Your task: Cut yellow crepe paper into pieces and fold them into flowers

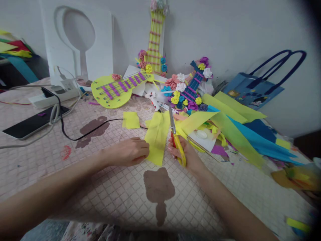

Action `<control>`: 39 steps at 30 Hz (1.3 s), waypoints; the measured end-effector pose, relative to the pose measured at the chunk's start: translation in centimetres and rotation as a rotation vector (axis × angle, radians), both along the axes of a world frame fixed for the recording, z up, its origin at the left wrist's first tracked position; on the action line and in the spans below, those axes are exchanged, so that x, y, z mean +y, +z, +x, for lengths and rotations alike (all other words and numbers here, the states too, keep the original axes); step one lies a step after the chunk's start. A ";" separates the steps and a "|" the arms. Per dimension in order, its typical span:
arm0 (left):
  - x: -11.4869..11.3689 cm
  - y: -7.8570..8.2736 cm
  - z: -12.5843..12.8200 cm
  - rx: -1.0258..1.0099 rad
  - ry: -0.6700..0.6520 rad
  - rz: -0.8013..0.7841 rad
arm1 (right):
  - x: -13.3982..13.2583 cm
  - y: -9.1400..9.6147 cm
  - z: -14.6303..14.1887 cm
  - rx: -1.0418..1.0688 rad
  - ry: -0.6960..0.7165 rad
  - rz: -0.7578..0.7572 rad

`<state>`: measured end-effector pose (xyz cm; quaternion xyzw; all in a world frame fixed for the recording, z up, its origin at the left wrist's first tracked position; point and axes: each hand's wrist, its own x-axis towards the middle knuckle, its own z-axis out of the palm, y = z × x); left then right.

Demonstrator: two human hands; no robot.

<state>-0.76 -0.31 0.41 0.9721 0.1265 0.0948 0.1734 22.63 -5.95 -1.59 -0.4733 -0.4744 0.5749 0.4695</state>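
Now my left hand [132,152] curls at the yellow paper's [157,137] edge on the table [117,190], pinch hidden; my right hand [192,156] clasps scissors [176,137], and I'd hold that edge taut for clean snips

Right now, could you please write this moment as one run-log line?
left hand: at left edge of yellow paper | right hand: holding scissors | beyond hands: yellow model guitar, blue bag
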 end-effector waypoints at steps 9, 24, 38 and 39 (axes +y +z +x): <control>-0.5 0.0 0.1 -0.238 0.346 -0.121 | -1.0 -0.1 -2.3 -0.108 -0.043 0.175; 0.5 0.4 0.3 -0.445 0.399 -1.074 | -1.2 0.8 -2.3 0.062 -0.069 0.009; 0.7 -1.1 0.5 -0.424 0.409 -1.181 | -1.3 -0.6 -2.8 0.112 -0.031 -0.095; 0.7 -1.0 0.5 -0.444 0.393 -1.204 | -1.3 -0.7 -2.8 0.116 -0.045 -0.097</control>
